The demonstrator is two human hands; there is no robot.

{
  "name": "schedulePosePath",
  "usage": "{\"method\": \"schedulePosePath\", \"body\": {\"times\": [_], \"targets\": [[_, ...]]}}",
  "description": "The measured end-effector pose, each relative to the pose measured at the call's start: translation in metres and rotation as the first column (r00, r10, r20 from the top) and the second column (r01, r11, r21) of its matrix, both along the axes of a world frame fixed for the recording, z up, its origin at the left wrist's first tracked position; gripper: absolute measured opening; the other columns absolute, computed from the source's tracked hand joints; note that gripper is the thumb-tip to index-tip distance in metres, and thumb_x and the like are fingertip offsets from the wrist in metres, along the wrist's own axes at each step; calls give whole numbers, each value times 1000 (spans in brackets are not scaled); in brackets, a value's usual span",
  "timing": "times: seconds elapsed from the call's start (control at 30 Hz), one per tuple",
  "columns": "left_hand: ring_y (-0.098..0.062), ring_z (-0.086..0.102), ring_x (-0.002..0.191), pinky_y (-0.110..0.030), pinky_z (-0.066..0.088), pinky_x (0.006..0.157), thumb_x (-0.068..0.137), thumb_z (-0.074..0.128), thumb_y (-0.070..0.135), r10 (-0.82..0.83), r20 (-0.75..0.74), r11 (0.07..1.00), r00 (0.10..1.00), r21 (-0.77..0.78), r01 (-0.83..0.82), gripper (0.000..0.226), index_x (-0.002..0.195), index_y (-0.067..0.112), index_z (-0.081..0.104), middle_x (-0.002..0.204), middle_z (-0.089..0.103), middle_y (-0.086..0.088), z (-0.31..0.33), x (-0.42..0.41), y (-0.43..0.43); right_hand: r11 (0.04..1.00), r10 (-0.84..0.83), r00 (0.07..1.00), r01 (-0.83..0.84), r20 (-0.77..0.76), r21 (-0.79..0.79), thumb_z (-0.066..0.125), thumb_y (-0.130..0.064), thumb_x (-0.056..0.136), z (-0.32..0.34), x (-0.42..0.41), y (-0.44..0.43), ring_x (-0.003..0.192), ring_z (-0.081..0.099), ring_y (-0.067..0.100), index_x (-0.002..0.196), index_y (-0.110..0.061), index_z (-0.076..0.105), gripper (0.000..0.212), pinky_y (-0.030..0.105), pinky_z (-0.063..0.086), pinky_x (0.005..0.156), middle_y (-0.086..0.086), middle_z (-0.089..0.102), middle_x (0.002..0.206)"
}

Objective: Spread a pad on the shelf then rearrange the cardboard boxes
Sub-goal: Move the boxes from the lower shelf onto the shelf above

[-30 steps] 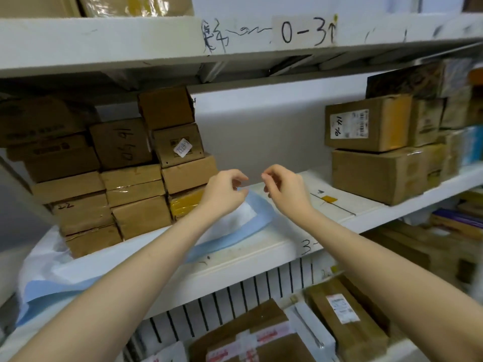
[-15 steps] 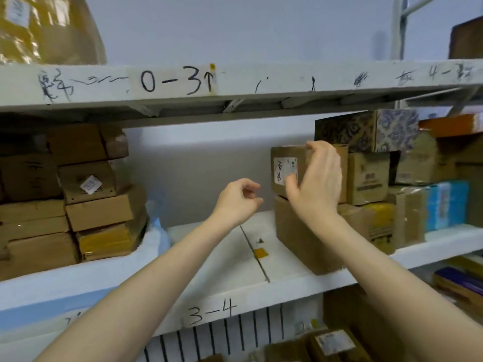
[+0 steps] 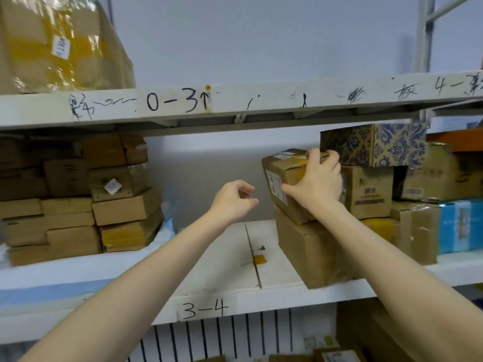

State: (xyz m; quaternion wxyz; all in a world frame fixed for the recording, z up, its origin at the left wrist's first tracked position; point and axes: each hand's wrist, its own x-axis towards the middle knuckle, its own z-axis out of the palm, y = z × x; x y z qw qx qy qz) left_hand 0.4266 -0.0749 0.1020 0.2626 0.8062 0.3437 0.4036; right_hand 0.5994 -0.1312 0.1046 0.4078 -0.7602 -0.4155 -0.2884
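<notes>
Half a second on, the right hand's fingers [image 3: 326,156], then flat and spread, have hooked over the top edge of the small cardboard box [image 3: 285,168]. The thumb presses its labelled face, and the right hand [image 3: 317,184] clamps it, tilted, atop a larger box [image 3: 308,252]. The left hand [image 3: 231,201] hangs loosely curled and holds nothing. The pad [image 3: 164,232] lies under the left stack [image 3: 78,199] on the shelf [image 3: 217,293]. A one-handed pull could let the box slip, or snag the patterned box [image 3: 379,145] just beside it.
</notes>
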Motion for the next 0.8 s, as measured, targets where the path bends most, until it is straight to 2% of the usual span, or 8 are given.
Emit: {"method": "schedulePosePath", "body": {"times": [0.13, 0.2, 0.33, 0.47, 0.53, 0.63, 0.73, 0.8], "targets": [[-19, 59, 106, -32, 48, 88, 93, 58, 27, 47, 39, 999, 998, 3, -47, 33, 122, 12, 57, 114, 61, -4, 6, -24, -2, 969, 204, 944, -233, 258, 86, 85, -42, 57, 8, -25, -14, 132, 26, 34, 126, -20, 40, 86, 44, 38, 104, 16, 22, 145], [-21, 60, 104, -39, 52, 86, 95, 47, 45, 46, 178, 980, 983, -201, -9, 45, 128, 15, 48, 120, 58, -7, 12, -38, -8, 946, 278, 875, -322, 395, 46, 86, -40, 54, 11, -45, -22, 131, 28, 35, 125, -20, 42, 85, 45, 39, 100, 17, 25, 145], [-31, 60, 101, -45, 52, 82, 78, 50, 74, 58, 480, 739, 876, -610, 285, 71, 124, 20, 51, 111, 60, -14, 22, -69, -20, 893, 385, 575, -430, 721, -134, 81, -41, 55, 2, -81, -24, 124, 36, 35, 116, -16, 48, 74, 49, 36, 101, 21, 37, 137], [-37, 57, 105, -54, 48, 90, 67, 61, 76, 47, 481, 567, 876, -734, 373, 68, 107, 21, 59, 111, 61, -16, 19, -95, -18, 869, 404, 338, -430, 850, -242, 68, -28, 71, -27, -106, -18, 135, 30, 33, 115, -22, 45, 50, 48, 15, 115, 13, 27, 144], [-33, 59, 101, -50, 51, 83, 66, 68, 66, 60, 463, 531, 884, -765, 365, 63, 109, 20, 61, 107, 64, -13, 10, -105, -14, 856, 406, 253, -441, 878, -269, 53, -22, 78, -40, -119, -20, 137, 28, 31, 121, -24, 45, 43, 46, 11, 117, 11, 25, 146], [-27, 60, 87, -37, 51, 66, 68, 66, 52, 104, 489, 513, 866, -773, 375, 54, 110, 18, 62, 95, 65, -9, -5, -120, -11, 863, 388, 292, -448, 874, -234, 53, -24, 79, -52, -134, -23, 140, 23, 30, 142, -25, 26, 68, 49, 12, 117, 13, 20, 147], [-32, 60, 96, -44, 48, 77, 71, 62, 47, 168, 561, 505, 810, -755, 418, 45, 105, 18, 63, 103, 67, -14, -18, -136, -12, 906, 315, 446, -403, 838, -126, 74, -34, 67, -57, -131, -23, 140, 22, 32, 145, -25, 13, 99, 56, 14, 112, 14, 20, 147], [-35, 60, 102, -47, 49, 81, 69, 64, 45, 176, 581, 493, 794, -750, 440, 47, 108, 19, 62, 113, 65, -16, -21, -146, -16, 936, 263, 461, -334, 847, -109, 81, -31, 60, -57, -129, -23, 139, 24, 31, 146, -22, 19, 106, 58, 13, 111, 14, 25, 144]]}}
